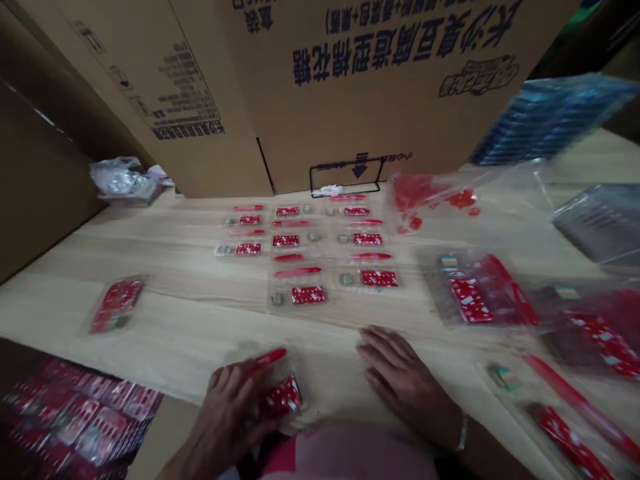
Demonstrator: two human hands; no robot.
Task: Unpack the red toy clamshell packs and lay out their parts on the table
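Observation:
My left hand [230,413] rests its fingers on a small clear plastic packet [283,393] near the front edge of the pale wooden table [165,293]. That packet holds a red patterned card and a red stick. My right hand [405,383] lies flat on the wood beside it, fingers spread, touching nothing else. Ahead of both hands, several similar packets [307,293] lie in loose rows, each with a red card, a red stick or a small round piece. A single packet [117,305] lies alone on the left. Larger bagged sets [475,293] lie to the right.
Large printed cardboard boxes [380,87] stand along the back and left of the table. A heap of red packets [75,420] lies low on the left. Crumpled plastic [120,179] sits back left, and a blue-toned plastic stack [550,120] leans at upper right.

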